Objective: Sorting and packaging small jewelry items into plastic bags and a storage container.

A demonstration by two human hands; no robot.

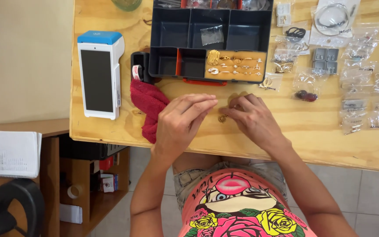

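Big pale plywood table (312, 131) first, then the dark plastic compartment organizer (211, 30) with gold rings in one tray. Both hands meet over a small gold jewellery piece (222, 118) lying on the wood between them. Left hand (181, 125) is pinched nearly closed, right hand (253, 120) is curled, fingertips beside it; can't tell if either actually grips it. Looks like fiddly fastening work, so fine fingertip control comes next.

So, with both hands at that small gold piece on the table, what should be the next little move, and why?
Probably lift the small gold piece clear of the wooden table with the fingertips. Left hand and right hand meet around it, and whether either grip has closed on it cannot be told. The padded slot of gold rings in the dark organizer box sits just above, a likely place for it.
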